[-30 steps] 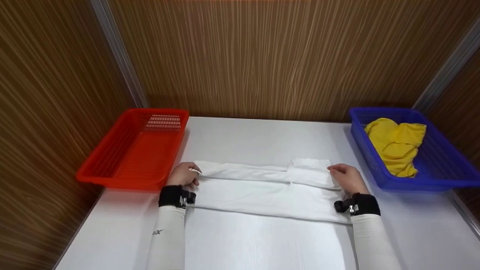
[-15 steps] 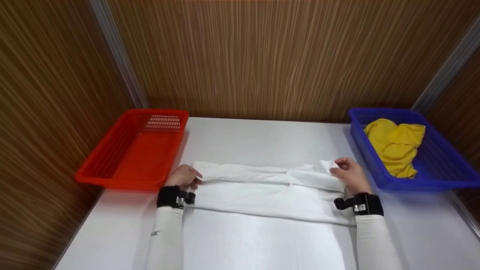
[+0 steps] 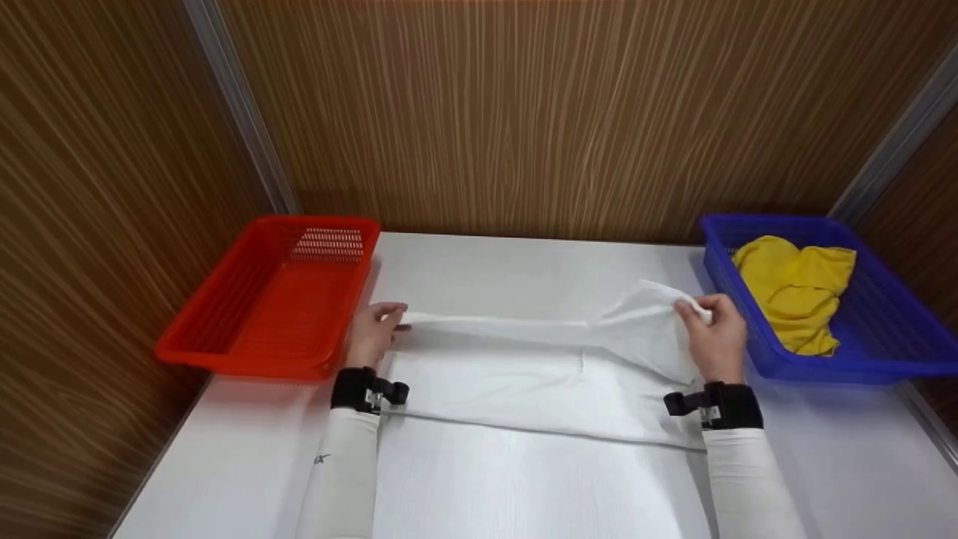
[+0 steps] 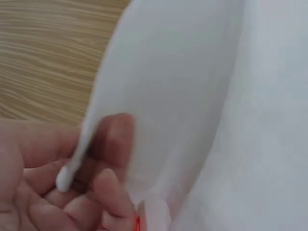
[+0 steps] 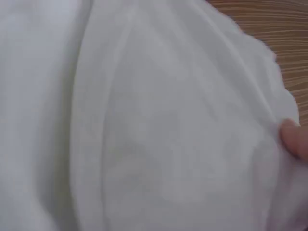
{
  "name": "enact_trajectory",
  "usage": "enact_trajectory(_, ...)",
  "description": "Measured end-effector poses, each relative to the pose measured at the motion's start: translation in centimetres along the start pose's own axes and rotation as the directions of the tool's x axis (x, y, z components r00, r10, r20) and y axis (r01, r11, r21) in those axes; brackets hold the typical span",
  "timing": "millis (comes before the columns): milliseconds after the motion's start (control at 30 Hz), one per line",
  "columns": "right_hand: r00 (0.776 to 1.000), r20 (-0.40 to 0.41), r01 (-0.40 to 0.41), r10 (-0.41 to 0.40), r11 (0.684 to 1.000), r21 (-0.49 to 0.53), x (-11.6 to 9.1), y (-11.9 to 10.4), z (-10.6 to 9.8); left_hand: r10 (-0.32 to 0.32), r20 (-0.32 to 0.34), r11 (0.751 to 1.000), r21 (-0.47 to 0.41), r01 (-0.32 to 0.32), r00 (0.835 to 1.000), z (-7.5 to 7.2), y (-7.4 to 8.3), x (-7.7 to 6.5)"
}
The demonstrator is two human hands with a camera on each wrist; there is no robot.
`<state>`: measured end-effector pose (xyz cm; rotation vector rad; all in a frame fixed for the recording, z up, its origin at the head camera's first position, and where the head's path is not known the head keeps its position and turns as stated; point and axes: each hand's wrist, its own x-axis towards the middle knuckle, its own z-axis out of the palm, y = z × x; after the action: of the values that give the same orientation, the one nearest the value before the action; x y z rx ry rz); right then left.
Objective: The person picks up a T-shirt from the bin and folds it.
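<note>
A white cloth garment point(image 3: 516, 389) lies folded across the white table, its far strip lifted between two hands. The left hand point(image 3: 373, 333) pinches the left end of that strip; in the left wrist view the cloth edge point(image 4: 103, 82) runs between thumb and fingers, with other fingers curled below. At the right end, the right hand point(image 3: 715, 333) grips a bunched corner raised off the layer beneath. The right wrist view shows a fingertip point(image 5: 292, 137) pressing the stretched white fabric point(image 5: 183, 125); the rest of that hand is out of frame.
A red plastic basket point(image 3: 168, 348) stands at the left, close to the left hand. On the right is a blue basket point(image 3: 898, 314) holding a yellow cloth point(image 3: 793, 292). Wood-grain panels point(image 3: 494, 120) enclose the table point(image 3: 524, 486) at the back and sides.
Both hands have risen and moved slightly away from the body, lifting the far strip of the white garment. The right hand has gathered its corner and pulled it higher.
</note>
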<state>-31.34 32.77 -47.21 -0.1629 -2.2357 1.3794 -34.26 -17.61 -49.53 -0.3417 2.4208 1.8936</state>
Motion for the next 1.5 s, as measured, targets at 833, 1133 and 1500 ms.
enact_trajectory(833, 0.675, 0.734, 0.243, 0.08, 0.915, -0.323, -1.0, -5.0, -6.2, 0.056, 0.05, 0.718, 0.691, -0.075, 0.997, 0.4, 1.3, -2.1)
enact_trajectory(1133, 0.677, 0.727, 0.171, 0.117, 0.935, -0.311, -1.2, -4.1, -3.1, 0.186, 0.168, 0.794, 0.555, -0.249, 0.968, 2.1, -0.4, -1.3)
enact_trajectory(1500, 0.582, 0.761, 0.148, 0.288, 0.882, -0.447, -1.6, -2.2, 0.7, 0.13, 0.143, 0.798, 0.572, -0.189, 0.981, 2.0, -1.2, -1.1)
